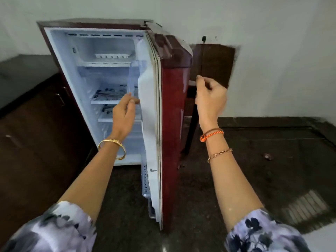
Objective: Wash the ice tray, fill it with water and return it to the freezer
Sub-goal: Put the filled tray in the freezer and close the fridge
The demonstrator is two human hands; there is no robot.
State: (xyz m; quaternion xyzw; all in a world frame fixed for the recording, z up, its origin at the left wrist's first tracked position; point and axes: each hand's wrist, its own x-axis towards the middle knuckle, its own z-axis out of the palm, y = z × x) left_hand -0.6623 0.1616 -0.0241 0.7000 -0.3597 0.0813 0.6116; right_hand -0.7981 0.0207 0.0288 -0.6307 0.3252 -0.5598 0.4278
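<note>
A white ice tray point(113, 55) lies on the floor of the freezer compartment point(101, 50) at the top of the dark red fridge point(172, 113). The fridge door point(151, 124) stands wide open. The clear freezer flap point(132, 77) is swung outward to the right of the compartment. My left hand point(124, 113) reaches into the fridge and pinches the flap's lower corner between thumb and forefinger. My right hand point(210, 100) hovers just right of the door's red outer face, fingers loosely curled, holding nothing.
Below the freezer are white fridge shelves point(107, 101). A dark wooden cabinet with a grey counter point(27, 73) stands to the left. Behind the door is a brown table point(212, 62). The dark stone floor point(254, 160) has a sunken wash area with a drain point(267, 156) on the right.
</note>
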